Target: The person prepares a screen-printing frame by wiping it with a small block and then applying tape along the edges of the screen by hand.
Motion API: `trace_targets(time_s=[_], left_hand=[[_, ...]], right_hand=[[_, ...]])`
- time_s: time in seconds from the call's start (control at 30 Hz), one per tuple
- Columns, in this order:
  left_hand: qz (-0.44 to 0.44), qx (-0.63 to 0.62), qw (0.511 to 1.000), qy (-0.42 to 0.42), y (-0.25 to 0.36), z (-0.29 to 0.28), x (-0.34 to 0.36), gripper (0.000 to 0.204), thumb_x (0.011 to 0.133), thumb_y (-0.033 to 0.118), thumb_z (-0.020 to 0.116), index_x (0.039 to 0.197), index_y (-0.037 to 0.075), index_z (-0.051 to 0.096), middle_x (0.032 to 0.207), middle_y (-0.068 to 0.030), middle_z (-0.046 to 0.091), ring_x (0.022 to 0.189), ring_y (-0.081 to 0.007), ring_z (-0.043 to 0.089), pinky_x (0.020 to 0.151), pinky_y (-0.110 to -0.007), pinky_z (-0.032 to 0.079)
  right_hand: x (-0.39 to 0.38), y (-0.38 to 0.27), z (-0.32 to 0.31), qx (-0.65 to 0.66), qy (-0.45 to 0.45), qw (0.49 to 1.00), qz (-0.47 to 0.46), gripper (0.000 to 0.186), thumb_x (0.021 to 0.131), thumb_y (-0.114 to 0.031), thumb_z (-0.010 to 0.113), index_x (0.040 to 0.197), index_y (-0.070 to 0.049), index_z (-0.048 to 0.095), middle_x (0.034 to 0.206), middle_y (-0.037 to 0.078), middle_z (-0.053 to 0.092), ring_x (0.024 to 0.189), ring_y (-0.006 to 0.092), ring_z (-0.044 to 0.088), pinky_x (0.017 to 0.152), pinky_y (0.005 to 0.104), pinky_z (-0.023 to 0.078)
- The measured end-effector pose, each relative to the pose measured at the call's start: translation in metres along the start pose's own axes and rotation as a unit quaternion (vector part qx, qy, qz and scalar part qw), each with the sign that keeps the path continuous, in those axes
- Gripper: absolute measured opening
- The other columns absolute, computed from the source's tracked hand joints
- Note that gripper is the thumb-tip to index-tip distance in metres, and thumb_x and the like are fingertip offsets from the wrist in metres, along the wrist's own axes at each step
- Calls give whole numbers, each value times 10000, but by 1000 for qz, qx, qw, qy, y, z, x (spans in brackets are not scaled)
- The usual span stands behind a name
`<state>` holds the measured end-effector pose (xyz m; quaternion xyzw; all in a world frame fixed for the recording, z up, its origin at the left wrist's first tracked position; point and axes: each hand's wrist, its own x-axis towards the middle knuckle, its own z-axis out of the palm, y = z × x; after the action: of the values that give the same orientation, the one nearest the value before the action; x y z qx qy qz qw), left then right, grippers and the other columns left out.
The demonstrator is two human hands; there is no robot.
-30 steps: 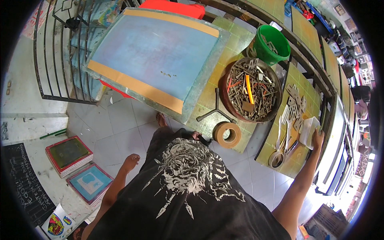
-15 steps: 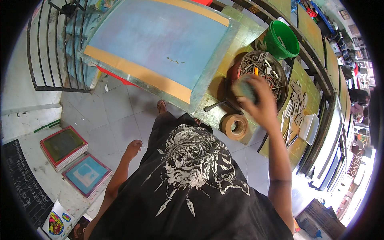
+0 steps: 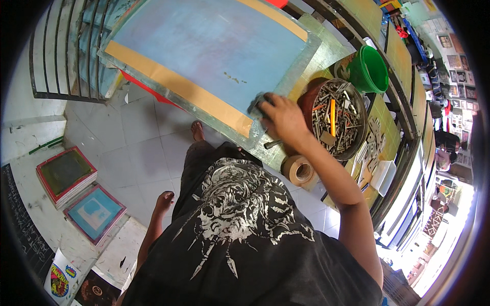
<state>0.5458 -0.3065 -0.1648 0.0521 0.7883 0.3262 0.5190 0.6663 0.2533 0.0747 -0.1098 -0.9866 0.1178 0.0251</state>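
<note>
A large blue printing screen point(image 3: 204, 46) with tan taped edges lies on the green worktable point(image 3: 326, 56). My right hand point(image 3: 283, 117) presses a small dark cloth point(image 3: 256, 103) on the screen's near right corner, fingers closed over it. My left hand point(image 3: 163, 201) hangs by my side near the tiled floor, fingers loose and holding nothing.
A round tray of metal tools point(image 3: 334, 117) sits right of my hand, with a green bucket point(image 3: 372, 69) behind it and a tape roll point(image 3: 299, 170) at the table's near edge. Smaller framed screens point(image 3: 66, 173) lie stacked on the floor at left. A metal rack point(image 3: 61, 56) stands at upper left.
My right hand swung from the far right of the table, past the tool tray, down onto the screen's corner with the cloth. The view shifted closer to the table.
</note>
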Motion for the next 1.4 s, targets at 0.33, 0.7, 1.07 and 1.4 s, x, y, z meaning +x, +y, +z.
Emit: trace_targets(time_s=[0.33, 0.7, 1.07, 1.4], left_hand=[[-40, -65, 997, 11, 12, 7, 8, 280, 984, 266, 554, 1135, 36, 608, 929, -60, 659, 772, -154, 643, 641, -283, 501], [-28, -94, 995, 8, 3, 18, -11, 302, 958, 289, 579, 1116, 35, 618, 874, -64, 668, 719, -140, 626, 607, -275, 488], [-37, -76, 995, 45, 35, 8, -18, 273, 970, 281, 561, 1138, 72, 613, 909, -43, 655, 737, -149, 633, 597, -271, 458], [-27, -92, 995, 28, 3, 13, -12, 257, 969, 270, 559, 1103, 61, 621, 895, -33, 647, 748, -138, 624, 589, -269, 450]], right_hand=[[60, 159, -27, -63, 60, 989, 121, 372, 806, -252, 722, 1140, -119, 629, 1176, 134, 617, 969, 362, 648, 816, 439, 535], [103, 228, -45, -69, 44, 975, 206, 368, 802, -282, 719, 1115, -95, 669, 1079, 151, 668, 988, 355, 648, 820, 437, 521], [134, 243, -58, -50, 109, 958, 259, 369, 774, -330, 707, 1062, -99, 697, 1039, 169, 681, 969, 361, 657, 826, 452, 526], [124, 189, -26, -6, 117, 958, 262, 380, 788, -367, 714, 1053, -95, 711, 1017, 169, 688, 936, 354, 667, 798, 438, 534]])
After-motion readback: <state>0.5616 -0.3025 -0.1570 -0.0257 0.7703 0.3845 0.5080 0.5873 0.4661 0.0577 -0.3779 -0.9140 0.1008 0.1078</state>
